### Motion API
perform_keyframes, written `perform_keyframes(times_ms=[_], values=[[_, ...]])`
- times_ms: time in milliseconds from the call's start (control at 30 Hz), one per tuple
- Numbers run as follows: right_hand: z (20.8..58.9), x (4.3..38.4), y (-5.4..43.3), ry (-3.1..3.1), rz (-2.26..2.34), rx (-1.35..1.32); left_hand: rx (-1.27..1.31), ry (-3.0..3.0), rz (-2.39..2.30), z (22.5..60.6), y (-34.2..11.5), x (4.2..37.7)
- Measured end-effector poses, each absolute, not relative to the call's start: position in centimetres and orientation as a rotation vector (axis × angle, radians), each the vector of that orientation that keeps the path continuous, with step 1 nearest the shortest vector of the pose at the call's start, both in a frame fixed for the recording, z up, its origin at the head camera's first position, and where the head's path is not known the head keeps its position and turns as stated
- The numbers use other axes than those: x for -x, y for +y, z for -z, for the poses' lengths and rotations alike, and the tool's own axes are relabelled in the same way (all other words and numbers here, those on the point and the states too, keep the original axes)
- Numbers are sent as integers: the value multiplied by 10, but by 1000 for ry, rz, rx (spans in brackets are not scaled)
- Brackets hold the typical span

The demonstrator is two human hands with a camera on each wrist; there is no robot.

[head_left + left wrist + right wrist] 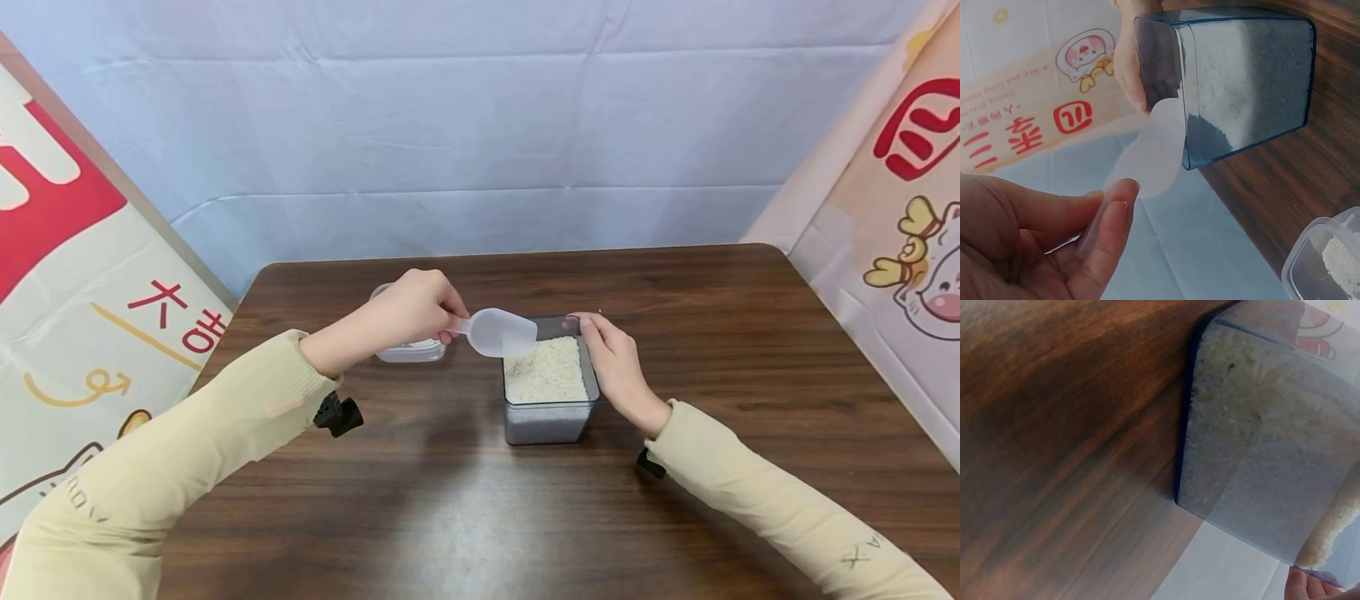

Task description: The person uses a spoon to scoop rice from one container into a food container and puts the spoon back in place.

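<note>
My left hand [416,310] pinches the handle of a white translucent scoop [495,332] between thumb and fingers. The scoop's bowl overlaps the far left rim of a clear bluish-grey rice container [547,427] in the head view. White rice [551,375] fills much of the container, which stands on the table. At its right far corner, my right hand [615,362] grips the rim, thumb on top. In the left wrist view, the scoop [1154,150] is at the container's [1247,87] open end. Rice shows through the wall of the container [1260,444] in the right wrist view.
A small clear plastic tub [411,353] with white grains in it sits behind my left hand, partly hidden by it. The brown wooden table [735,333] ends at a pale blue cloth backdrop [465,125]. Printed cloths [150,275] hang on both sides.
</note>
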State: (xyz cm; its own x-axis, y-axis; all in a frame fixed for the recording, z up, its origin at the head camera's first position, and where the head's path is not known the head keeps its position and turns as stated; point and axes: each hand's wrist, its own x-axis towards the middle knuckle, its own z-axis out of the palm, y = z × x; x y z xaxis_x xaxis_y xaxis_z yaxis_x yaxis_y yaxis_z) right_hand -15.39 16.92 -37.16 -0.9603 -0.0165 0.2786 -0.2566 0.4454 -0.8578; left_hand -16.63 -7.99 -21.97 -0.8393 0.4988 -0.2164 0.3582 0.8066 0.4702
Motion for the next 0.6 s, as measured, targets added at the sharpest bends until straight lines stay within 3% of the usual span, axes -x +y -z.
perform_keyframes(times_ms=[600], values=[[372, 154, 169, -2469, -1498, -212, -738, 2751, -437, 219, -63, 164]])
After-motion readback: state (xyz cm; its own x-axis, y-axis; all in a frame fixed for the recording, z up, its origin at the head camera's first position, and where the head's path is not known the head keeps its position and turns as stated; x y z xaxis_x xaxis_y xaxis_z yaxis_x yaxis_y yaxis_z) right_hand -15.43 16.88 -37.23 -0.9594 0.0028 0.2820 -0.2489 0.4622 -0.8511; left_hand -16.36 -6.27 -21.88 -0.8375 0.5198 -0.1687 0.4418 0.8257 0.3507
